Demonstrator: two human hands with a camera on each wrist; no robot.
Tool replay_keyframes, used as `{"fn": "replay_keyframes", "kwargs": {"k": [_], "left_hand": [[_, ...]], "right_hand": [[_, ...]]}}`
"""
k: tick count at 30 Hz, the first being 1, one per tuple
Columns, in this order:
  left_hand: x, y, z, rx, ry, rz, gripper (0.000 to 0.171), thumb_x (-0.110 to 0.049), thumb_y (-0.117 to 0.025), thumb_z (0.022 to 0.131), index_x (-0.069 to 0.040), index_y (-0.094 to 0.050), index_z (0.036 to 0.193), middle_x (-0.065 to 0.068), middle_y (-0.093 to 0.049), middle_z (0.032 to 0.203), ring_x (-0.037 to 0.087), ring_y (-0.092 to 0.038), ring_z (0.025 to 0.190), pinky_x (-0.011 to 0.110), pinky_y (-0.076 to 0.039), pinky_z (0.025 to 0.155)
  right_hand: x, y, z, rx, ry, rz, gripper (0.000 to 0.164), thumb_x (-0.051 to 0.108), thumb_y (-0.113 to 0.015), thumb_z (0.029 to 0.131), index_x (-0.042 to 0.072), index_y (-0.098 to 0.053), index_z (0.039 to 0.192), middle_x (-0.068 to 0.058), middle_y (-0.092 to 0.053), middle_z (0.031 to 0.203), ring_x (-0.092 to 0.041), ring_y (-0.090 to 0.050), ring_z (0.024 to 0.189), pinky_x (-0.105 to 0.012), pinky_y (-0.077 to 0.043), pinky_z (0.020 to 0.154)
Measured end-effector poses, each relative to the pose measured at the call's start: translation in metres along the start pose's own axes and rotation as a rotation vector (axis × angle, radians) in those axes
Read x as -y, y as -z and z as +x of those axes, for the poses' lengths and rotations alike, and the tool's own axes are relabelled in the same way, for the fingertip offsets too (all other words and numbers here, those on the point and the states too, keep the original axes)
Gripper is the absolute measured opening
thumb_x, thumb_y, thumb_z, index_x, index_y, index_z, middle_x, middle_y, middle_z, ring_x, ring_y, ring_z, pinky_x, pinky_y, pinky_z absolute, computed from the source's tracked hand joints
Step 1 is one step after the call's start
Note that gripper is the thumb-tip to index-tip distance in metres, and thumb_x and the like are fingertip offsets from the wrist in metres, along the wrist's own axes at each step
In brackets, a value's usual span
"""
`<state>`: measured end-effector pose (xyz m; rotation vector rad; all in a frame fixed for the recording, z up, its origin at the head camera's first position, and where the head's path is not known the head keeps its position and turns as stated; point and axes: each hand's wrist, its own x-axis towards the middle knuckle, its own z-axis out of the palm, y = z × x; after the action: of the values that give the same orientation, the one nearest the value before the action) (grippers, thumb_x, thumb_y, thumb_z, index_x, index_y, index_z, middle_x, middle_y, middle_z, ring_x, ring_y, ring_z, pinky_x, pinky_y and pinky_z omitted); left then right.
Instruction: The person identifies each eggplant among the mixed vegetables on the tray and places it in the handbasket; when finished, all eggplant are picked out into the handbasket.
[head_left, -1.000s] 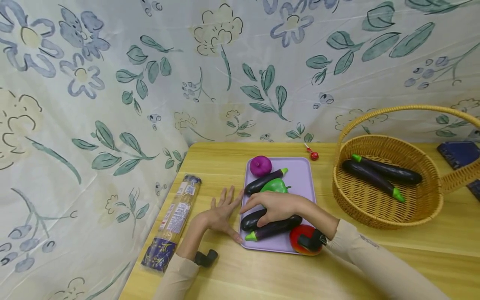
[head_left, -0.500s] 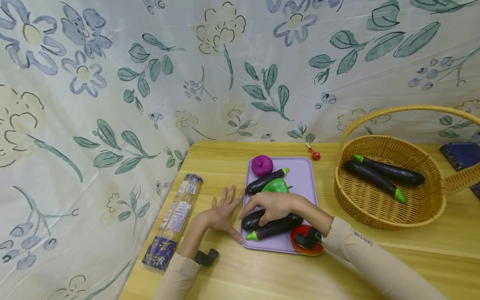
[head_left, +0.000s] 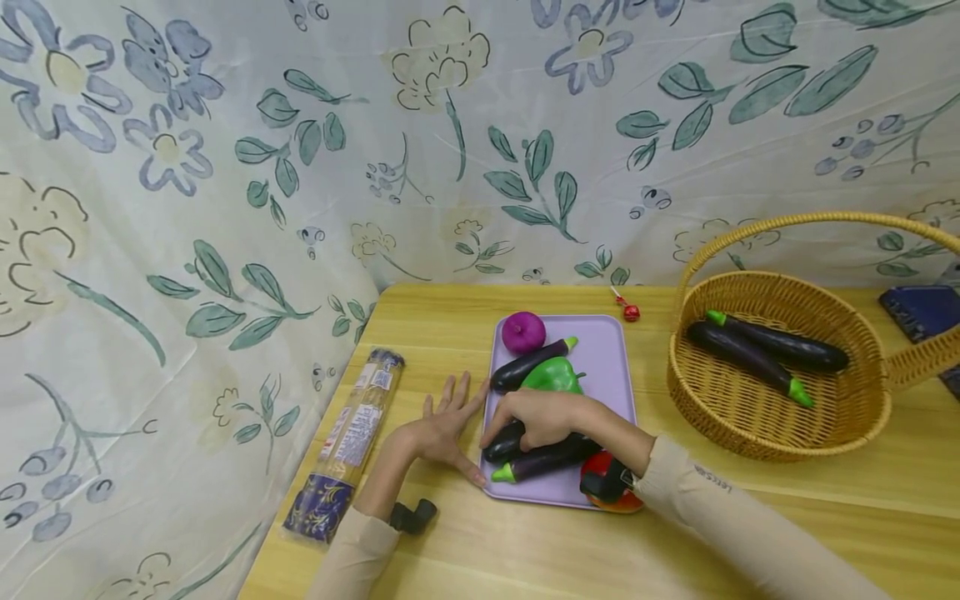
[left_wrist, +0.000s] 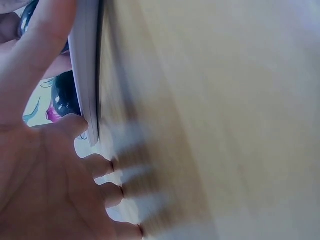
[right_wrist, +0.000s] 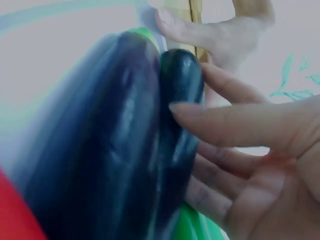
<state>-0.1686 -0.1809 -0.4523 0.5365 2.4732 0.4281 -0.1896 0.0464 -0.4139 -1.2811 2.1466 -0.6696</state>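
Note:
My right hand (head_left: 543, 417) reaches over a lilac tray (head_left: 606, 354) and grips a dark eggplant (head_left: 502, 443), thumb on one side and fingers on the other in the right wrist view. Against it lies a second eggplant (right_wrist: 115, 125) with a green stem end. My left hand (head_left: 442, 429) has its fingers spread at the tray's left edge, thumb and index fingertip at the rim. Also on the tray are a purple onion (head_left: 523, 332), another eggplant (head_left: 531, 365), a green bell pepper (head_left: 552, 374) and a red round vegetable (head_left: 615, 497), partly hidden by the right wrist's camera.
A wicker basket (head_left: 686, 396) with a tall handle stands at the right, two eggplants (head_left: 757, 354) inside. A clear packet of noodles (head_left: 352, 437) lies along the left table edge. Behind the tray is a red lollipop (head_left: 631, 312). A dark blue box (head_left: 918, 308) sits far right.
My right hand has lowered slightly toward the tray's front and its fingers have closed round the eggplant. The left hand stays where it was.

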Motion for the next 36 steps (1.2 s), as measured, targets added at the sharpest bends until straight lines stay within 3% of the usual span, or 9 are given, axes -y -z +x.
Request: {"fn": "replay_keyframes", "kwargs": {"k": [6,13,20,24,31,36], "left_hand": [[0.001,0.0,0.0,-0.005,-0.004,-0.002,0.145,-0.053,-0.093,0.068,-0.026,0.01,0.167,0.019,0.023,0.171,0.041,0.023,0.158,0.073,0.008,0.125],[0.0,0.0,0.0,-0.004,-0.002,0.007,0.145,-0.054,-0.093,0.068,-0.029,0.01,0.166,0.018,0.024,0.171,0.039,0.024,0.158,0.072,0.009,0.125],[0.0,0.0,-0.001,-0.006,-0.008,0.009,0.145,-0.054,-0.093,0.068,-0.027,0.01,0.166,0.019,0.023,0.171,0.041,0.023,0.158,0.074,0.008,0.124],[0.001,0.0,-0.001,-0.005,-0.009,0.003,0.145,-0.055,-0.092,0.068,-0.027,0.01,0.166,0.019,0.023,0.171,0.041,0.024,0.158,0.074,0.009,0.124],[0.001,0.0,0.0,-0.002,-0.005,-0.005,0.144,-0.055,-0.092,0.068,-0.028,0.009,0.167,0.019,0.023,0.171,0.04,0.024,0.158,0.073,0.009,0.124],[-0.001,0.0,-0.001,-0.005,-0.004,-0.003,0.145,-0.053,-0.093,0.068,-0.026,0.008,0.167,0.02,0.022,0.171,0.041,0.023,0.158,0.073,0.007,0.124]], "right_hand": [[-0.001,-0.005,0.003,-0.023,0.004,-0.035,0.052,-0.011,-0.073,0.081,0.019,-0.079,0.122,0.01,-0.077,0.122,-0.012,-0.062,0.12,-0.033,-0.053,0.104],[0.002,-0.002,0.001,0.003,-0.027,-0.045,0.051,-0.009,-0.077,0.082,0.022,-0.079,0.122,0.014,-0.076,0.122,-0.012,-0.06,0.126,-0.037,-0.048,0.112],[0.001,0.001,-0.003,-0.01,0.024,0.072,0.05,-0.008,-0.075,0.086,0.02,-0.076,0.127,0.008,-0.073,0.131,-0.015,-0.058,0.133,-0.04,-0.048,0.117],[0.005,0.005,-0.011,-0.028,0.039,0.125,0.05,-0.005,-0.073,0.09,0.023,-0.073,0.131,0.004,-0.068,0.137,-0.018,-0.056,0.134,-0.045,-0.046,0.119],[0.005,0.02,-0.029,-0.074,0.066,0.084,0.049,0.003,-0.071,0.095,0.028,-0.069,0.138,0.003,-0.063,0.136,-0.015,-0.056,0.122,-0.04,-0.051,0.11],[0.004,0.033,-0.051,-0.131,0.08,0.074,0.049,0.008,-0.07,0.097,0.028,-0.066,0.141,0.002,-0.062,0.137,-0.018,-0.056,0.122,-0.04,-0.053,0.106]]}}
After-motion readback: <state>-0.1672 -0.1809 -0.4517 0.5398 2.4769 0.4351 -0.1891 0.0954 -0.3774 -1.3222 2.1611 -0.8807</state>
